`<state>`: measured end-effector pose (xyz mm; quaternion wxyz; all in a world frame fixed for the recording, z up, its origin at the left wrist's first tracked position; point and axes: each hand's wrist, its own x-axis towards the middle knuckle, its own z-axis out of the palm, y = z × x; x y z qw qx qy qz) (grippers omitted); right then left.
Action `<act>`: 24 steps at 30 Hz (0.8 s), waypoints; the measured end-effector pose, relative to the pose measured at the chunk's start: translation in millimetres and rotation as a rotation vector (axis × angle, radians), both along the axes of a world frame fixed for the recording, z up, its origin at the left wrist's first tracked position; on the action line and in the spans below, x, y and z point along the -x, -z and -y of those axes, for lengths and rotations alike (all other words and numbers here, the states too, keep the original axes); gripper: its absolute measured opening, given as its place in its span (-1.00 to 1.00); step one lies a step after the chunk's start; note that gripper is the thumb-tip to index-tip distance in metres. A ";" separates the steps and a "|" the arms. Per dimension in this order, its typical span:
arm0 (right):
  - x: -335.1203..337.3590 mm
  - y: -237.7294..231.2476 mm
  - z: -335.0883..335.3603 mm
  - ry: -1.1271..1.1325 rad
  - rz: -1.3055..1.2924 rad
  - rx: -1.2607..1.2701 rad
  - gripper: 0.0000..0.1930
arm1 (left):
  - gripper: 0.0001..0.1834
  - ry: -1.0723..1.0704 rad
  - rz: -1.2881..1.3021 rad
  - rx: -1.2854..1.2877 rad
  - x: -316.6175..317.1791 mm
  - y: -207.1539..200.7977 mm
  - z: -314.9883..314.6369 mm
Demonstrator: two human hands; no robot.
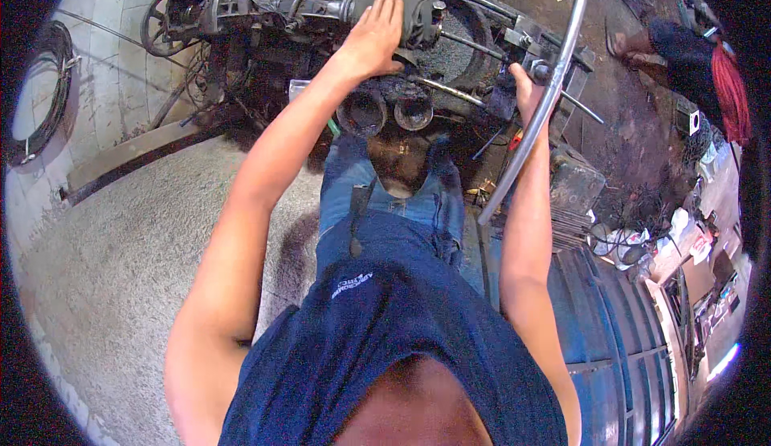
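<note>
A greasy machine [265, 4] with a long bed stretches before me. My left hand [374, 42] lies flat on its dark, cloth-like covered cylinder [409, 14], fingers stretched out and side by side. At the machine's right end, my right hand [526, 91] is against a block with a round dark knob [541, 71]. Its thumb points up, but the other fingers are hidden, so its grip is unclear. A long bent metal pipe [554, 84] crosses in front of my right wrist and forearm. Thin metal rods [451, 92] run between the cylinder and the block.
Two dark round cups [361, 113] sit on the machine's near side, close to my legs. A spoked handwheel [157, 24] is at its left end. Coiled black cable [44, 84] hangs on the left wall. Another person [683, 52] is at the far right, beside red strands [729, 96].
</note>
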<state>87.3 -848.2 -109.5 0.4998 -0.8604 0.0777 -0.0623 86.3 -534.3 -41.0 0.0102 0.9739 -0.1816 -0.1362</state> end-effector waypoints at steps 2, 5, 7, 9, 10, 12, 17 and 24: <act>0.2 4.2 2.6 0.002 -0.010 0.015 -0.50 | -0.04 -0.020 0.008 0.206 -2.2 3.9 -10.3; 1.4 12.8 5.9 -0.033 0.062 -0.054 -0.50 | -0.28 -0.037 -0.098 0.486 -15.3 -7.1 -31.9; 0.1 19.2 5.2 -0.027 0.032 -0.135 -0.51 | -0.32 0.000 -0.110 0.369 -27.4 -14.1 -36.0; -1.3 25.7 4.1 0.037 -0.034 -0.115 -0.53 | -0.40 0.042 -0.103 0.201 -35.2 -13.9 -32.0; -1.0 27.4 5.9 0.002 0.004 -0.088 -0.52 | -0.48 0.096 -0.058 0.061 -38.5 -10.3 -27.8; -1.1 30.7 8.0 -0.009 0.022 -0.087 -0.50 | -0.55 0.086 -0.071 -0.029 -45.1 3.8 -15.3; 0.1 27.8 6.0 0.021 0.053 -0.120 -0.47 | -0.67 0.146 0.074 -0.144 -44.3 34.6 -11.4; 0.3 4.8 -5.1 0.016 0.196 -0.149 -0.52 | -0.66 0.130 0.250 0.030 -39.7 48.9 -15.7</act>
